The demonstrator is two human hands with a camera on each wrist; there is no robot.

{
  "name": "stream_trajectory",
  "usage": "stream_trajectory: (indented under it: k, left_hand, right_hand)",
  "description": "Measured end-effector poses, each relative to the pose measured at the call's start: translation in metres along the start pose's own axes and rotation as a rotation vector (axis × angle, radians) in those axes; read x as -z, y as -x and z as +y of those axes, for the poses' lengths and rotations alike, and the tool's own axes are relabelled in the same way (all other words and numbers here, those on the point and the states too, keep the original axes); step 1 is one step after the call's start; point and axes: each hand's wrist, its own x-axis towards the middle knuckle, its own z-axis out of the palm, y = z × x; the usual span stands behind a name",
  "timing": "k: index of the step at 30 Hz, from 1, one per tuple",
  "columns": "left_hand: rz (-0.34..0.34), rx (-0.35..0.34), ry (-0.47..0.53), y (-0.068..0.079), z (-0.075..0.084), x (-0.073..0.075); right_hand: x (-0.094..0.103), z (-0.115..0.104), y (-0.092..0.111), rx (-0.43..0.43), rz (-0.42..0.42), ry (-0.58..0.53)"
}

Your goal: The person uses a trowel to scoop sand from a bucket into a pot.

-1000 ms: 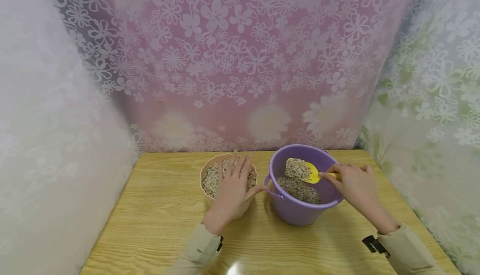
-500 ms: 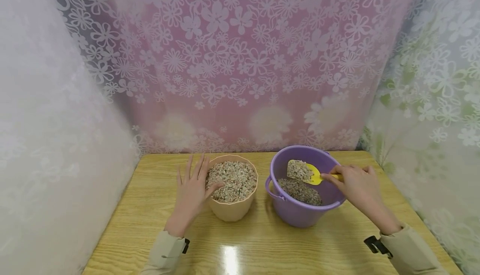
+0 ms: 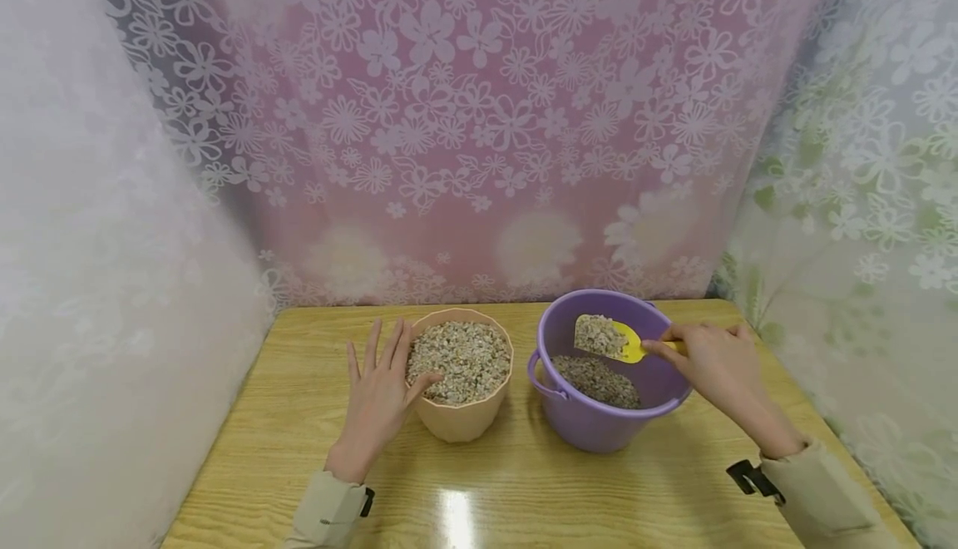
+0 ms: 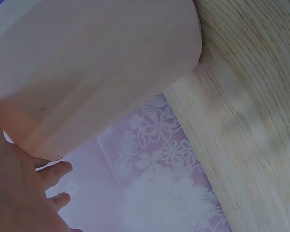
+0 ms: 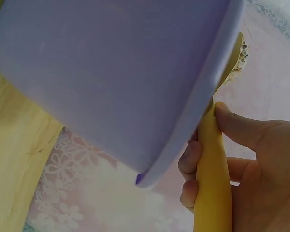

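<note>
Fingers [image 3: 372,345] on the left hand [image 3: 377,403] are spread and pretty much straight, sitting left of centre in the head view, up against the left side of a peach pot [image 3: 456,424]. The thumb pokes over the rim above the grains; I can't tell if it actually touches them. Left wrist view has that hand at the lower left, with the pot wall filling the upper left.

Right hand [image 3: 718,366], right of centre in the head view, has a proper grip on a yellow scoop [image 3: 631,348]. Right wrist view shows it best: fingers curled round the handle, thumb pressed along it.

Scoop's loaded with a little pile of pale, speckled grains, held over the mouth of a purple bucket [image 3: 591,428] just right of centre. Inside the bucket there's a heap of similar grains [image 3: 596,381] at the bottom, with lots of bare purple wall above. The peach pot is way fuller, grains [image 3: 460,358] up near the rim. Both containers stand upright on a wooden table [image 3: 554,499], near each other but not touching.
</note>
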Motion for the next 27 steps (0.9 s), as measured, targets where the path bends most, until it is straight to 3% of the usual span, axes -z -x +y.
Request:
stream_trajectory:
  k: [9,14,21,27]
  left_hand:
    - [0.024,0.007,0.003,0.002,0.001,0.0]
    - [0.0,0.023,0.023,0.002,0.002,0.0]
    - [-0.008,0.04,0.022,0.002,0.001,0.002]
    - [-0.005,0.036,0.039,0.003,0.003,0.003]
  right_hand:
    - [0.014,-0.009,-0.011,0.056,-0.015,0.014]
    - [0.022,-0.021,-0.023,0.077,-0.035,0.004]
    - [0.03,-0.056,-0.047,0.119,-0.073,-0.018]
    - [0.026,-0.09,-0.067,0.184,-0.097,-0.071]
